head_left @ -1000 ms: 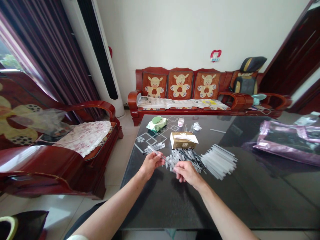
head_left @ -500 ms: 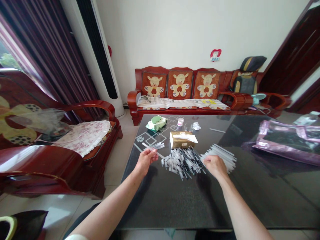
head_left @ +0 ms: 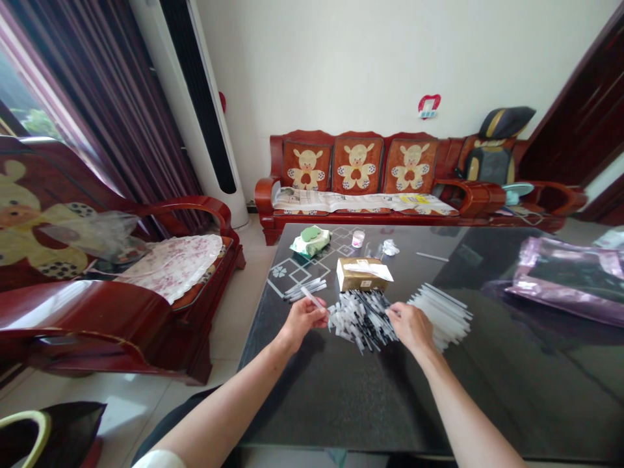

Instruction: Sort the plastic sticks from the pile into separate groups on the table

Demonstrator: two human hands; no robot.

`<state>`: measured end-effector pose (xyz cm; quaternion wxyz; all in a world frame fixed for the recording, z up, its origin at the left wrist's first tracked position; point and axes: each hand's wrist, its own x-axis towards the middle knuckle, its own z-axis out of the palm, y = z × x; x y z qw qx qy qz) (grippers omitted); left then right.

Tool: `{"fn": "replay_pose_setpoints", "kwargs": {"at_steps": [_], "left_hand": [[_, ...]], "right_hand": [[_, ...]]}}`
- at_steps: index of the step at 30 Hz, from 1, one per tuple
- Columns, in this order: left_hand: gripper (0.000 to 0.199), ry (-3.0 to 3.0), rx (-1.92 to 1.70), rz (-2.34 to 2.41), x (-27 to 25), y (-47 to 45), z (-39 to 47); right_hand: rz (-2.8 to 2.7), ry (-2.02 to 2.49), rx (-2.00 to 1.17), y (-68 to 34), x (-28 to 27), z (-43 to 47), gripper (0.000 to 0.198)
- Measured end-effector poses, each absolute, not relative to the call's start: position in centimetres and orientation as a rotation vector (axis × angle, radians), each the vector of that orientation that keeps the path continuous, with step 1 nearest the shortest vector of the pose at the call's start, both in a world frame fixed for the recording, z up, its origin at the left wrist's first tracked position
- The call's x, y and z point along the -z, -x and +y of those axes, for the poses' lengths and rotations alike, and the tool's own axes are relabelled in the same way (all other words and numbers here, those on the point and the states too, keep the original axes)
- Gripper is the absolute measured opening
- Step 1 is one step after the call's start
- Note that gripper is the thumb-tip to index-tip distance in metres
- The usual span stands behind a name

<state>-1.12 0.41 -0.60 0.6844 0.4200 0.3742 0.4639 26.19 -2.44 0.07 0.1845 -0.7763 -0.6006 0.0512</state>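
Pinching pale tube (head_left: 312,297) in left hand (head_left: 306,318), mid-frame; looks light, stiff, maybe slick, grab mid-length. Can't tell grip of right hand (head_left: 412,324).

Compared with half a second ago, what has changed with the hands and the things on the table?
The right hand moved left, from the row of white tubes to the mixed pile; whether it holds anything is unclear. The left hand moved right, nearer the pile, holding a whitish tube. The tissue box and wet-wipe pack stayed in place.
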Motion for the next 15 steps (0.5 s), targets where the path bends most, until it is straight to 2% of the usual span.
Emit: {"fn": "replay_pose_setpoints", "kwargs": {"at_steps": [2, 4, 7, 10, 15], "left_hand": [[0.039, -0.947, -1.017, 0.831, 0.6, 0.8, 0.1], [0.040, -0.965, -0.993, 0.809, 0.6, 0.4, -0.2], [0.039, -0.997, -0.950, 0.768, 0.5, 0.0, -0.6], [0.038, -1.026, -0.993, 0.788, 0.0, 0.4, -0.3], [0.027, -1.100, -1.120, 0.866, -1.2, 2.0, 1.1]], "right_hand": [[-1.756, 1.894, -0.380, -24.0, -0.1, -2.8, 0.034], [-1.754, 1.611, -0.763, -21.4, 0.0, -3.3, 0.043], [-1.632, 1.361, -1.228, -18.3, 0.5, -4.0, 0.041], [-1.511, 1.283, -1.414, -17.4, 0.9, -4.2, 0.038], [-1.402, 1.282, -1.524, -18.3, 0.5, -4.2, 0.037]]}}
